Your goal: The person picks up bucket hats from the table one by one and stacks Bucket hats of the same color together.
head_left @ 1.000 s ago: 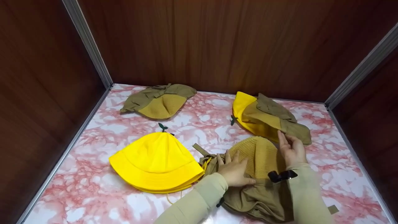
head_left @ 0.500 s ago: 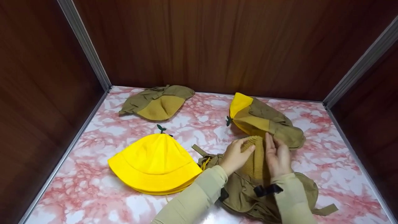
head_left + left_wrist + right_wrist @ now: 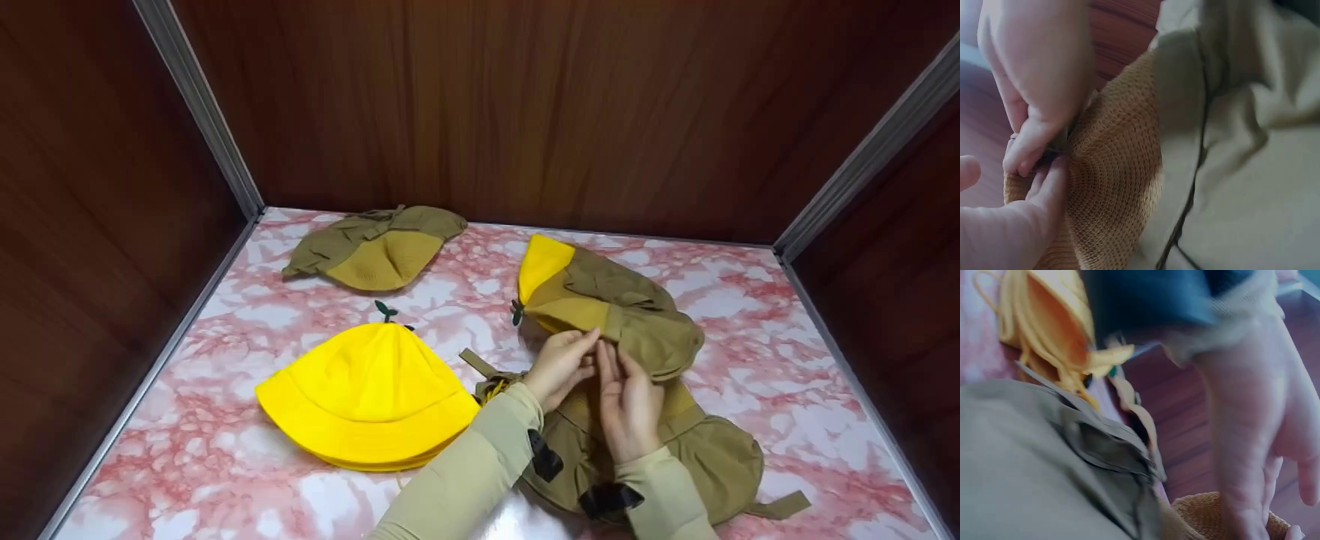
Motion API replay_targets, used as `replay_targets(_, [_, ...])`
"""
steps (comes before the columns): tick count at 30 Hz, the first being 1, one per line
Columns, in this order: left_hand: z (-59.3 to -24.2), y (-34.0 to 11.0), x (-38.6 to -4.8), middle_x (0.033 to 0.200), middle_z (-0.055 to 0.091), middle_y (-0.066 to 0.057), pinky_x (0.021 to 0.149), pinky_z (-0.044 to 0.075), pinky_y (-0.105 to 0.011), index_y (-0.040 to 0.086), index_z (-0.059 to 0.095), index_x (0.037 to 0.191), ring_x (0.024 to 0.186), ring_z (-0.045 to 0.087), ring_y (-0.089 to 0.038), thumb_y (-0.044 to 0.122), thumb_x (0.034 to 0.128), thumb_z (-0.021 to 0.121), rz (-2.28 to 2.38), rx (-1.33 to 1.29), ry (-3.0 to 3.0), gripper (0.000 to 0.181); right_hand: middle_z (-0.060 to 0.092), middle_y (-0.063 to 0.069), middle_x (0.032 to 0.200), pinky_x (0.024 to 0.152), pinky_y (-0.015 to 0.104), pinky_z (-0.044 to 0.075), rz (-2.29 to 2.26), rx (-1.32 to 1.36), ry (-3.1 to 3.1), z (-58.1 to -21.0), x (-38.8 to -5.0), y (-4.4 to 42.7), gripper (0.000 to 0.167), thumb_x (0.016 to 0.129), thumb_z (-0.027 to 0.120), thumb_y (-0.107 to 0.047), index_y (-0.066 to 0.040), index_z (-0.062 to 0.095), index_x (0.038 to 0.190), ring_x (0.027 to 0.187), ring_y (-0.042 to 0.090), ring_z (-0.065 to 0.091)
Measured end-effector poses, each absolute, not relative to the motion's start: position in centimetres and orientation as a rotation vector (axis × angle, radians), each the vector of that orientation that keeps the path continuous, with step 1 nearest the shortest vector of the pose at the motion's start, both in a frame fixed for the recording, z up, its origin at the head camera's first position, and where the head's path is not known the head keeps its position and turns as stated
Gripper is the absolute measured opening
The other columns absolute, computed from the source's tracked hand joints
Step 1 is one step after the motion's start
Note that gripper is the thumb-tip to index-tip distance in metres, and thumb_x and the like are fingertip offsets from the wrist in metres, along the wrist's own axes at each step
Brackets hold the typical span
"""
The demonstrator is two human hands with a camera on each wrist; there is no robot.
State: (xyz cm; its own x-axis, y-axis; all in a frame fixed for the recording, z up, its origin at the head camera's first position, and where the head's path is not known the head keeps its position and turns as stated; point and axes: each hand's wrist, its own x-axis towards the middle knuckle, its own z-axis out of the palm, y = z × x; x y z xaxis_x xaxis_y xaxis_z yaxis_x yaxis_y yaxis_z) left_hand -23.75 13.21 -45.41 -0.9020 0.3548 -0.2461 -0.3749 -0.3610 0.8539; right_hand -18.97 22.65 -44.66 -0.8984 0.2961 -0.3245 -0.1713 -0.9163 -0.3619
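While both hands meet at the crown of the near khaki hat [image 3: 716, 457] on the marbled desk [image 3: 187, 457], the left hand [image 3: 559, 367] pinches its knit with bent fingers; the right hand [image 3: 631, 405] touches it, fingers straight. A yellow hat [image 3: 371, 394] sits beside it, on the person's left.

Dark wood-grain panels [image 3: 480, 112], grey metal corner strips [image 3: 200, 105], pink-and-white marbled surface [image 3: 187, 420] below.

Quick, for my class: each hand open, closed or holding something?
Left hand: at a brown hat's knitted crown; grip cannot be told.
Right hand: at the same crown; grip cannot be told.
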Motion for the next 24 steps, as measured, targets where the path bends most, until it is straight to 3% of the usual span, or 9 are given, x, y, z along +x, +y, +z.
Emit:
replay_targets(3, [-45.6,12.9,-24.1,0.087,0.057,-0.002,0.069,0.052,-0.019,0.003,0.055,0.097,0.076,0.056,-0.010,0.018,0.1000,0.058,2.345,-0.088,1.307,0.015,0.066,0.019,0.107,0.105,0.029,0.047,2.773,-0.551,-0.573,-45.1,-18.4,21.7,0.035,0.097,0.045,0.012,0.007,0.044,0.131,0.094,0.024,0.073])
replay_targets(5, [-45.7,12.8,-24.3,0.089,0.056,-0.002,0.069,0.052,-0.019,0.003,0.052,0.103,0.077,0.057,-0.011,0.017,0.0989,0.060,2.379,-0.117,1.252,0.016,0.062,0.022,0.123,0.104,0.028,0.048,2.746,-0.558,-0.661,-45.3,-18.2,21.1,0.044,0.097,0.047,0.010,0.007,0.038,0.140,0.096,0.022,0.072])
replay_targets(8, [-46.0,12.7,-24.6,0.094,0.055,-0.003,0.072,0.053,-0.018,0.000,0.047,0.115,0.081,0.058,-0.010,0.014,0.0961,0.064,2.433,-0.162,1.190,0.029,0.045,0.025,0.146,0.104,0.027,0.048,2.717,-0.546,-0.821,-45.7,-17.9,20.2,0.053,0.099,0.047,0.005,0.009,0.026,0.148,0.100,0.017,0.072])
replay_targets(10, [-46.2,12.7,-24.7,0.092,0.058,-0.002,0.074,0.054,-0.018,-0.004,0.049,0.116,0.081,0.059,-0.010,0.012,0.0942,0.066,2.460,-0.180,1.180,0.032,0.035,0.026,0.153,0.104,0.027,0.048,2.701,-0.522,-0.922,-45.9,-17.7,19.6,0.052,0.101,0.046,0.002,0.009,0.026,0.148,0.101,0.016,0.071])
replay_targets(13, [-46.5,12.8,-24.9,0.090,0.063,-0.002,0.078,0.056,-0.021,-0.004,0.056,0.108,0.081,0.063,-0.011,0.006,0.0902,0.070,2.510,-0.210,1.159,0.024,0.049,0.025,0.144,0.102,0.029,0.050,2.690,-0.484,-1.001,-46.3,-17.3,18.8,0.049,0.101,0.047,0.000,0.008,0.029,0.146,0.101,0.017,0.071])
replay_targets(16, [-46.7,12.6,-25.0,0.087,0.066,-0.003,0.078,0.056,-0.024,-0.002,0.060,0.098,0.079,0.065,-0.013,0.003,0.0878,0.070,2.530,-0.227,1.179,0.015,0.067,0.016,0.122,0.099,0.031,0.052,2.679,-0.440,-1.029,-46.7,-17.1,18.2,0.044,0.098,0.048,0.006,0.008,0.035,0.140,0.099,0.020,0.072])
replay_targets(18, [-46.7,12.5,-25.0,0.087,0.066,-0.004,0.076,0.056,-0.024,-0.002,0.060,0.097,0.079,0.065,-0.014,0.000,0.0870,0.069,2.542,-0.238,1.179,0.013,0.070,0.010,0.111,0.098,0.033,0.054,2.664,-0.401,-1.062,-46.9,-17.1,18.2,0.047,0.094,0.047,0.015,0.008,0.035,0.138,0.098,0.021,0.072])
replay_targets(21, [-46.6,12.1,-25.0,0.090,0.064,-0.005,0.077,0.055,-0.024,-0.004,0.057,0.101,0.082,0.064,-0.014,-0.004,0.0879,0.066,2.561,-0.226,1.168,0.015,0.070,0.010,0.105,0.092,0.033,0.057,2.604,-0.382,-1.127,-47.3,-17.2,18.4,0.055,0.081,0.038,0.029,0.010,0.040,0.133,0.093,0.022,0.073])
replay_targets(24, [-46.4,11.7,-25.0,0.094,0.063,-0.007,0.080,0.056,-0.027,-0.006,0.056,0.106,0.086,0.065,-0.014,-0.008,0.0894,0.061,2.575,-0.200,1.103,0.018,0.067,0.006,0.093,0.079,0.029,0.059,2.534,-0.448,-1.121,-47.6,-17.4,18.9,0.052,0.071,0.031,0.032,0.008,0.054,0.111,0.081,0.017,0.070])
